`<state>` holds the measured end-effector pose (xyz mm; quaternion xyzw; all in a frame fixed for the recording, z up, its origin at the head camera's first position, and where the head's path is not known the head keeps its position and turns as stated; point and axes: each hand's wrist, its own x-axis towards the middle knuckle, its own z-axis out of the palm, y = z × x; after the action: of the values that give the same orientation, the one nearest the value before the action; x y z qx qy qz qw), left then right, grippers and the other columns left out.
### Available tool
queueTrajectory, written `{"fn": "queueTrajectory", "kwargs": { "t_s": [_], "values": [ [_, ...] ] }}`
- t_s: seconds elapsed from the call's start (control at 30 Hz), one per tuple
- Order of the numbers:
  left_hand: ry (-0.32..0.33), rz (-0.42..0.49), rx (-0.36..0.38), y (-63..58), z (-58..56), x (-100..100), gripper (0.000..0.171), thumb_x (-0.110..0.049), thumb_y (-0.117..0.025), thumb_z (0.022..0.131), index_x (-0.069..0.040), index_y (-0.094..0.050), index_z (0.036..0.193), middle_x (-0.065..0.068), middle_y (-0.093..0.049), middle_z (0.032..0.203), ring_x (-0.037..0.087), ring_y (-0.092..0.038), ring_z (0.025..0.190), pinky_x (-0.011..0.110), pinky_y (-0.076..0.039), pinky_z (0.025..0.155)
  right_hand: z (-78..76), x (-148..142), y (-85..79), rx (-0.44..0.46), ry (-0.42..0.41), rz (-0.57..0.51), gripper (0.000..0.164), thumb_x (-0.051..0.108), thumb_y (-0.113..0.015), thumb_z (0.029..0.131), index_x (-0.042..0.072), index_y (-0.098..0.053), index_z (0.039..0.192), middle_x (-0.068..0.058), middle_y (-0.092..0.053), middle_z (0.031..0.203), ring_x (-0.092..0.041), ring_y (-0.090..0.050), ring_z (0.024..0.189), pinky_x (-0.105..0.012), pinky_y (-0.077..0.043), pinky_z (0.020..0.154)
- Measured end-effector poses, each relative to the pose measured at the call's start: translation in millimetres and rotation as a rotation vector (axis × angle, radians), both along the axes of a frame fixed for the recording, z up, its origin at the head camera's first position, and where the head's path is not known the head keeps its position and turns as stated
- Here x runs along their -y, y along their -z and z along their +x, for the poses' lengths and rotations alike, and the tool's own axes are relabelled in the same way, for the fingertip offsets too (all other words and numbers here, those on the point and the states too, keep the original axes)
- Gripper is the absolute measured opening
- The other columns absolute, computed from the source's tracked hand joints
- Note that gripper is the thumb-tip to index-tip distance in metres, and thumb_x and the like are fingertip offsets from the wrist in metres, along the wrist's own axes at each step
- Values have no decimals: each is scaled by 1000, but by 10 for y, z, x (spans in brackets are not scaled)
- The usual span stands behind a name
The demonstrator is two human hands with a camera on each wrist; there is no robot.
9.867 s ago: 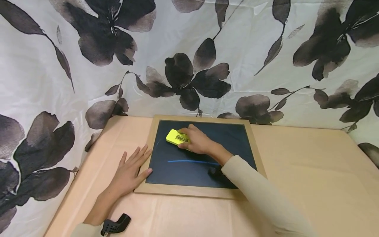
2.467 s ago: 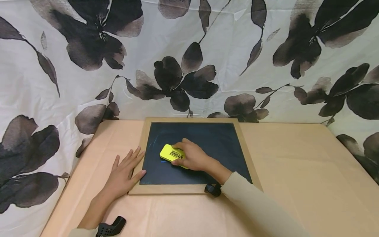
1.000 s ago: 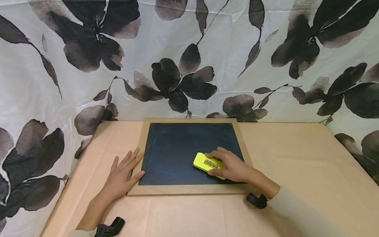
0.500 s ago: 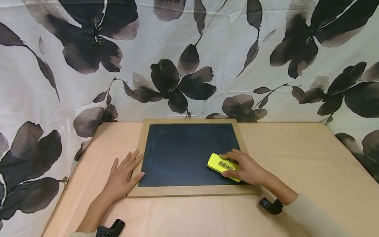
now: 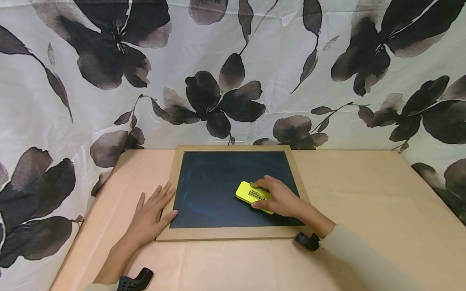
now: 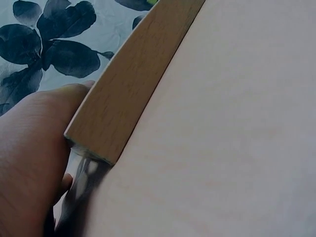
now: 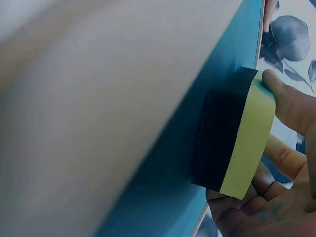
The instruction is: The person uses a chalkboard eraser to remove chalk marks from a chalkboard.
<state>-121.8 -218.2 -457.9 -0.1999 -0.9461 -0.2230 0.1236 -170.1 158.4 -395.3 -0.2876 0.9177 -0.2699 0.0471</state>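
A yellow board eraser [image 5: 251, 193] with a dark felt underside [image 7: 222, 133] lies against the dark face of a wood-framed chalkboard [image 5: 218, 173], right of its middle. My right hand [image 5: 280, 198] grips the eraser by its right end, thumb on the near side and fingers on the far side. At the board's left side, my left hand [image 5: 151, 216] rests with straight, spread fingers, its fingertips and thumb on the wooden frame [image 6: 133, 74]. Faint pale smears show on the left part of the board, and the blue line seen earlier is gone.
The board lies on a pale tan table [image 5: 364, 194]. Behind and to the left hangs a white cloth [image 5: 298, 48] with dark flowers. Each wrist carries a black camera mount [image 5: 136, 279].
The right hand wiped the eraser down and across the board, and the blue line vanished. It went right, then back left over the last half second. The left hand stayed at the frame.
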Motion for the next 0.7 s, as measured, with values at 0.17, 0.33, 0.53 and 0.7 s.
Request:
{"fn": "queueTrajectory", "kwargs": {
  "t_s": [0.17,0.33,0.53,0.7],
  "values": [
    [0,-4,-1,6,0,-4,62,-41,-56,84,-18,-36,138,6,-25,144,32,-22,130,61,-2,98,-81,307,-19,8,-4,34,56,33,-74,71,10,-57,119,2,-48,87,-13,-43,72,-27,-37,60],
    [-11,-7,-3,11,0,20,62,-41,-56,84,-19,-36,138,5,-26,144,32,-22,130,60,-2,98,-149,631,-20,17,-10,68,57,35,-73,72,12,-56,121,2,-48,89,-12,-43,72,-26,-37,59],
    [-17,-11,14,8,2,24,62,-43,-55,85,-19,-35,138,5,-25,144,32,-21,130,60,-1,98,-174,1029,-25,17,-41,96,58,36,-71,74,12,-54,123,1,-47,91,-12,-43,72,-25,-36,58],
    [-18,-18,22,12,-13,10,62,-45,-53,85,-21,-34,139,3,-24,145,31,-19,131,60,-1,98,-200,1277,-36,13,-112,73,56,34,-71,75,12,-54,123,1,-45,86,-12,-42,69,-22,-34,56]
  ]
}}
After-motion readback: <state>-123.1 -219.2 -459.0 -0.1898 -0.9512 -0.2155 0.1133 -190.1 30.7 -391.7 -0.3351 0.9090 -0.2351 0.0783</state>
